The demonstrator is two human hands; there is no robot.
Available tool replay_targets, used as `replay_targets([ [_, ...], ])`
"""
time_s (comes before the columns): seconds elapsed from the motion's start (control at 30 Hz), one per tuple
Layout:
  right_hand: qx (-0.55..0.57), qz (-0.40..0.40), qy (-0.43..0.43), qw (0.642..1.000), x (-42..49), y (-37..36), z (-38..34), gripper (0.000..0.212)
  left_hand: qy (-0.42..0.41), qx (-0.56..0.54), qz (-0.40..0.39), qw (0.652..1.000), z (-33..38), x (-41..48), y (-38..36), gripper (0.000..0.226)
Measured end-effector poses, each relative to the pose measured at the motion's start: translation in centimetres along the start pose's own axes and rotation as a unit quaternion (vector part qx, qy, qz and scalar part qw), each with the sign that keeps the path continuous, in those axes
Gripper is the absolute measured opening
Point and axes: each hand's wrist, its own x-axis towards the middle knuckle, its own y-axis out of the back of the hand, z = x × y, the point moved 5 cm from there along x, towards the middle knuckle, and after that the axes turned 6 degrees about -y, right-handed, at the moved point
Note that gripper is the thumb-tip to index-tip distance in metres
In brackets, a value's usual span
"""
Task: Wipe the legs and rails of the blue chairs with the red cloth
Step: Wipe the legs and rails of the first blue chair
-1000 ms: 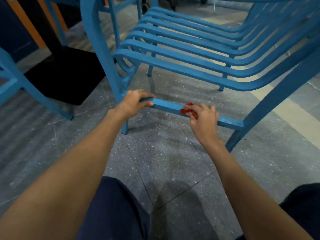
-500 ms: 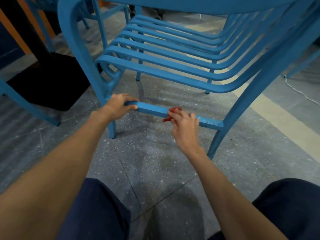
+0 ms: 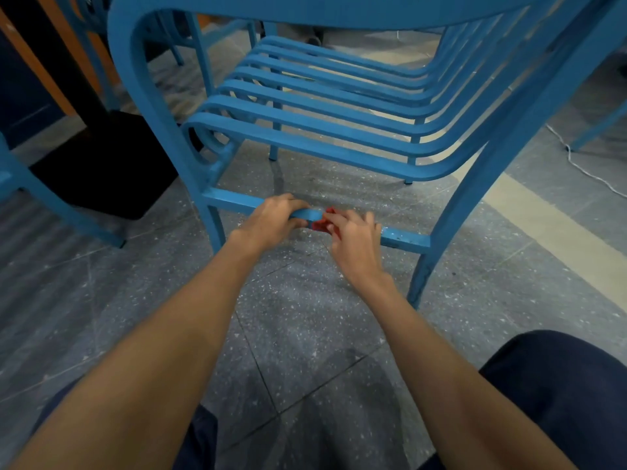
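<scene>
Speckled grey floor tiles are filling most of the view, with a black table base off to the left and a white cable trailing on the right. Compared with a second ago, the two hands are sitting way closer together on the low rail of the blue chair: the left hand is now wrapping its fingers over the rail near the middle, not by the left leg. The right hand is curling shut around the red cloth, bunching it against the rail just beside the left hand, so it's been sliding leftward. Looks to me like the right stretch of this rail is getting covered, with the bit under and left of the left hand, plus the right leg, probably still waiting.
</scene>
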Motion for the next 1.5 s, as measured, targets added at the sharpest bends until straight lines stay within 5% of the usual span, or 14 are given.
replay_targets([
  [0.33, -0.066, 0.04, -0.228, 0.97, 0.4, 3.0, 5.8, 0.025, 0.017, 0.01, -0.027, 0.999, -0.1, 0.3, -0.1, 0.043],
  [0.63, -0.007, 0.048, -0.059, 0.997, -0.8, 1.1, 3.1, 0.031, 0.017, 0.003, -0.021, 1.0, -0.6, 0.2, -0.3, 0.044],
  [0.8, -0.055, 0.113, -0.172, 0.977, -2.1, 3.6, 9.2, 0.03, 0.012, -0.008, -0.003, 1.0, -0.7, 0.1, -0.5, 0.043],
  [0.97, -0.113, 0.063, -0.29, 0.948, -0.2, 3.6, 7.8, 0.025, 0.015, -0.014, 0.002, 1.0, -0.7, 0.1, -0.7, 0.044],
  [1.23, -0.014, 0.058, -0.113, 0.992, -1.6, 1.2, 4.2, 0.034, 0.017, -0.027, 0.013, 0.999, -0.9, 0.2, -0.7, 0.044],
  [1.4, -0.051, 0.131, -0.185, 0.973, -3.5, 3.3, 9.8, 0.033, 0.011, -0.028, 0.021, 0.999, -1.0, 0.2, -0.8, 0.043],
  [1.5, -0.091, 0.095, -0.241, 0.961, -1.9, 4.1, 9.3, 0.027, 0.011, -0.032, 0.025, 0.999, -1.1, 0.1, -0.8, 0.043],
])
